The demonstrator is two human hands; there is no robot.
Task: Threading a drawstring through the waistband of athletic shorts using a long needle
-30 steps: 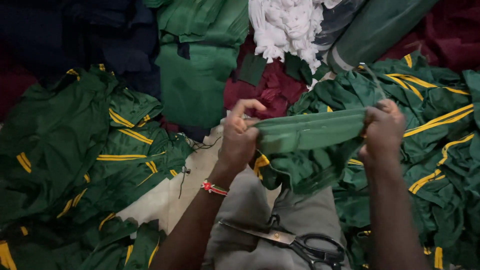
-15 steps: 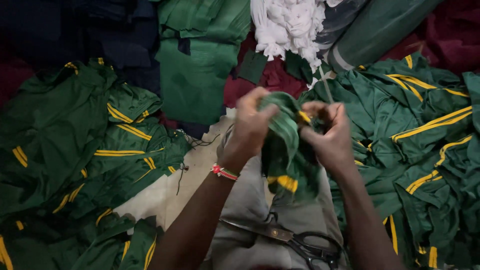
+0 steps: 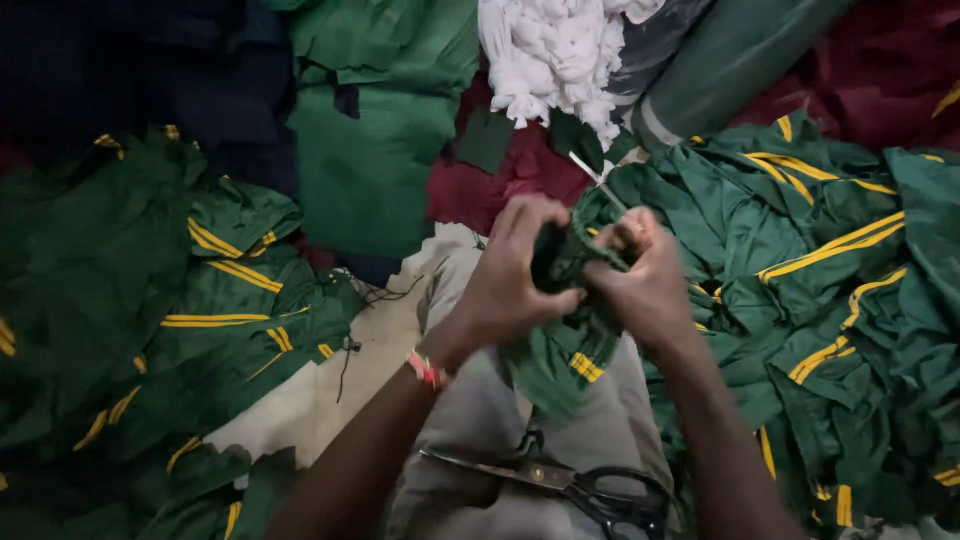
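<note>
Both hands, left hand (image 3: 510, 285) and right hand (image 3: 645, 280), are pinching a bunched green cloth piece (image 3: 560, 345) tight; it looks light, limp and best gripped at its edges.

You work in dim, uneven light: the middle is lit softly from above, while the upper left corner falls almost black. Your hands (image 3: 580, 275) show slight motion blur. The white cloth bundle (image 3: 555, 50) glares a little, and the scissors (image 3: 575, 485) look dark but sharp.
</note>
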